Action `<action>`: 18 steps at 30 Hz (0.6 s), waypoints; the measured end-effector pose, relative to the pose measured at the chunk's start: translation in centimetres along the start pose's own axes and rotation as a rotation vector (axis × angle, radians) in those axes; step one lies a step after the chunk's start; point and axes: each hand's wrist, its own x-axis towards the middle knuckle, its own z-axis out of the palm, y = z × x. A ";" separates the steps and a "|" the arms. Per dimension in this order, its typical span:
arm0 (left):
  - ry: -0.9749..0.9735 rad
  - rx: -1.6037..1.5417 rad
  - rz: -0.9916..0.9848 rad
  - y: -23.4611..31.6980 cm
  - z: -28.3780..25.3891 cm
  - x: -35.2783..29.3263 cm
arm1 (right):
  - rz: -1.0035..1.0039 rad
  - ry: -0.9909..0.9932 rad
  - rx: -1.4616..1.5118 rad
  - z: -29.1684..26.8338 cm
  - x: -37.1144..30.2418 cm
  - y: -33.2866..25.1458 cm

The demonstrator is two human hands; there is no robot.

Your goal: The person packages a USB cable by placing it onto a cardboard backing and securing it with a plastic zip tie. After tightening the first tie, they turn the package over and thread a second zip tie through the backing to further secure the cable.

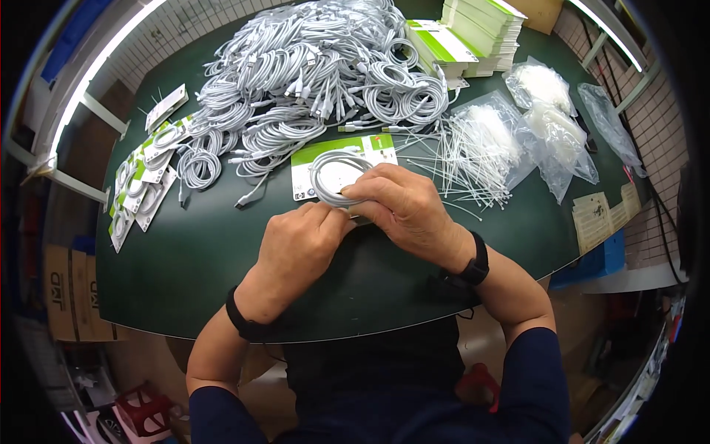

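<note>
A coiled grey-white cable (315, 175) lies over a green-and-white backing card (381, 148) in the middle of the table. My right hand (405, 209) is closed on the near right side of the coil, with thumb and fingers pinching it. My left hand (302, 240) is closed too, its fingertips pressed together at the card's near edge, close to the right thumb. What the left fingertips grip is hidden. Just right of the card, loose white cable ties (473, 152) are spread out, partly in a clear bag.
A big heap of coiled cables (310, 66) covers the far middle. Carded cables (137, 181) lie at the left. Stacks of green-and-white cards (481, 33) stand at the back right, near clear bags (551, 126). Brown paper pieces (595, 222) lie at the right edge.
</note>
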 end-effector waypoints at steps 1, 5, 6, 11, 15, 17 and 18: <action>-0.002 0.003 -0.004 -0.2 0.3 -0.1 | 0.044 0.013 0.039 0.5 -0.4 0.3; 0.046 -0.030 0.005 -0.7 0.6 -0.4 | 0.096 0.065 0.112 1.5 -0.8 0.9; 0.175 -0.054 0.034 -0.6 0.5 -0.4 | 0.073 0.090 0.104 1.6 -0.9 1.2; 0.185 -0.870 -0.433 3.4 -1.2 -4.4 | 0.003 0.106 0.118 1.4 -1.0 1.5; 0.046 -1.786 -1.008 3.2 0.1 -6.4 | -0.140 0.052 0.123 1.3 -1.0 1.4; 0.063 -2.062 -1.158 3.0 0.2 -6.4 | -0.196 0.016 0.110 1.3 -1.1 1.0; 0.055 -2.083 -1.216 3.1 -0.3 -5.8 | -0.254 -0.020 0.085 1.2 -1.3 0.8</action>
